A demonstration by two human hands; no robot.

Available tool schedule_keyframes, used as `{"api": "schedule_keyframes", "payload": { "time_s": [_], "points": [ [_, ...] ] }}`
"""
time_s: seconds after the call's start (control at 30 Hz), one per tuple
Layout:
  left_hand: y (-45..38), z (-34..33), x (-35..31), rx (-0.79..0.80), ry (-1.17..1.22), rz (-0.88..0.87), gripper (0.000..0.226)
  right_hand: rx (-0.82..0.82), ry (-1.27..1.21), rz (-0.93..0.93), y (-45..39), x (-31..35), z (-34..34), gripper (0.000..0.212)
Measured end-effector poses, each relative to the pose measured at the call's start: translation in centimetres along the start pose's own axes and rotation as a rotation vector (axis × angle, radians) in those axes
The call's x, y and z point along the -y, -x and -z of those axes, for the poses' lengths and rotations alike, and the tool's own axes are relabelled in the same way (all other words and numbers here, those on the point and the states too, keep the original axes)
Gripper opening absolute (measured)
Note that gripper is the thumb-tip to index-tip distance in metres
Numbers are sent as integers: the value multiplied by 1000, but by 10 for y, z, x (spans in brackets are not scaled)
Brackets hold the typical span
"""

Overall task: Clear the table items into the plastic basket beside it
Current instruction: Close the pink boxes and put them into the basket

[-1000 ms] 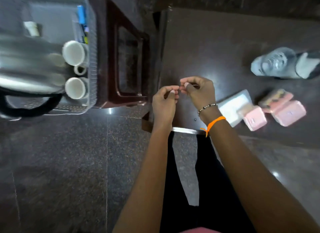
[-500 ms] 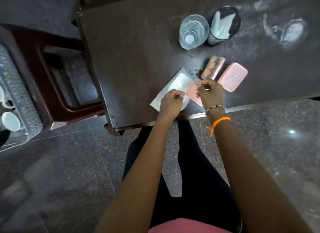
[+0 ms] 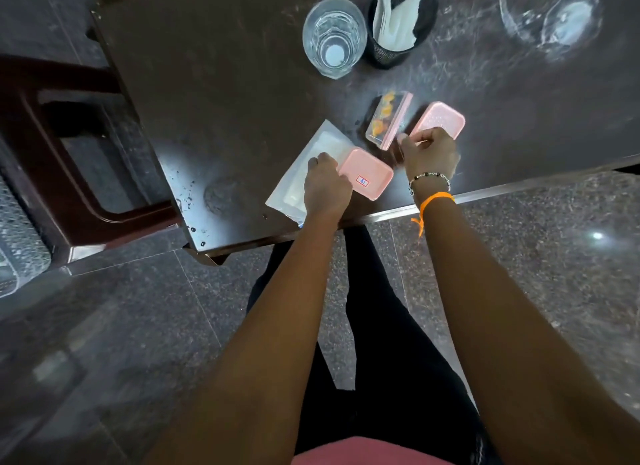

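Note:
On the dark table (image 3: 225, 83), near its front edge, lie a flat white plastic packet (image 3: 320, 149) and a pink lidded box with a small label (image 3: 369, 175). My left hand (image 3: 325, 189) rests over the packet, its curled fingers gripping the labelled box's left edge. Behind stand a clear box of orange pieces (image 3: 386, 118), tipped on its side, and a second pink box (image 3: 441, 118). My right hand (image 3: 429, 154) has its fingers curled on that second box's near edge. The plastic basket (image 3: 19, 232) shows only as a mesh corner at far left.
A drinking glass (image 3: 334, 36), a black mesh holder with napkins (image 3: 398, 24) and a clear glass bowl (image 3: 554, 12) stand at the back of the table. A dark brown chair (image 3: 69, 159) sits between table and basket. Polished stone floor lies below.
The view swung from the basket and chair to the table. My hands, together at the table's front edge, moved apart, the left onto the labelled pink box and the right onto the second one.

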State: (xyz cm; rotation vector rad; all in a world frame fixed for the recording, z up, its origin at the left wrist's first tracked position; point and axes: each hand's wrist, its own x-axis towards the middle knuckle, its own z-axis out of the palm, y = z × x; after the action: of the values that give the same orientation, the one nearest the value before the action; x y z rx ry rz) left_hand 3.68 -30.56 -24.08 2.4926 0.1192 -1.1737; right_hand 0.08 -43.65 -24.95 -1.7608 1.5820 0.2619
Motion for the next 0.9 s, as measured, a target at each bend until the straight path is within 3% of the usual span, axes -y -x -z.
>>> {"api": "schedule_keyframes", "payload": {
  "time_s": [0.23,0.47,0.67,0.9],
  "points": [
    [-7,-9,-22,-161,-43,-155,35,-172,-83,-129,-9,-24,4,24],
    [-24,-17,-44,-151,-166,-233,55,-59,-314,-277,-16,-31,-3,49],
    [-31,-20,-57,-159,-221,-252,71,41,-516,-367,-25,-36,0,22],
    [-21,-12,-64,-131,-1,-188,57,90,-704,-393,-19,-27,4,25]
  ]
}}
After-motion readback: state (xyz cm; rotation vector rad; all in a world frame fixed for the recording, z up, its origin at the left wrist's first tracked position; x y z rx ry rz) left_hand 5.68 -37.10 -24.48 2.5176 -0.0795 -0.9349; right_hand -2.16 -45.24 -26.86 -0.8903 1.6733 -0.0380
